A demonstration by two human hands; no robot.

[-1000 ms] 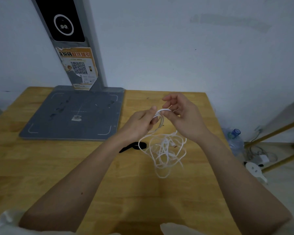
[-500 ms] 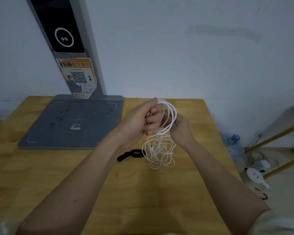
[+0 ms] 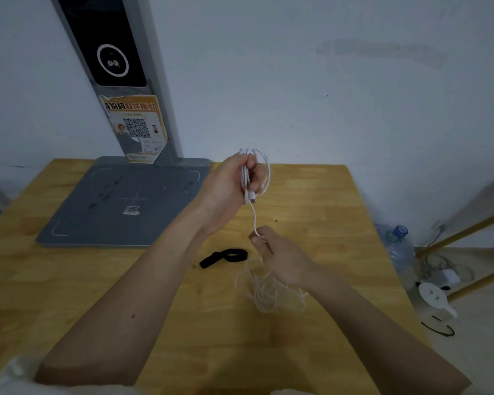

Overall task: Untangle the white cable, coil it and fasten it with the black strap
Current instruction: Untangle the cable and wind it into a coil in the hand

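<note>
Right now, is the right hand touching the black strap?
Apart. The head view shows bare wood between the right hand, which pinches the white cable, and the black strap lying on the table.

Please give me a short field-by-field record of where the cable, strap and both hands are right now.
left hand: raised, grips a few cable loops
right hand: lower, pinches the strand running down from the loops
cable: partly coiled; the rest lies in a loose blurred heap on the table
strap: on the table, left of the right hand, untouched
plug end: hangs just below the left hand

Matt wooden table (image 3: 311, 195), glossy white cable (image 3: 254, 215).
</note>
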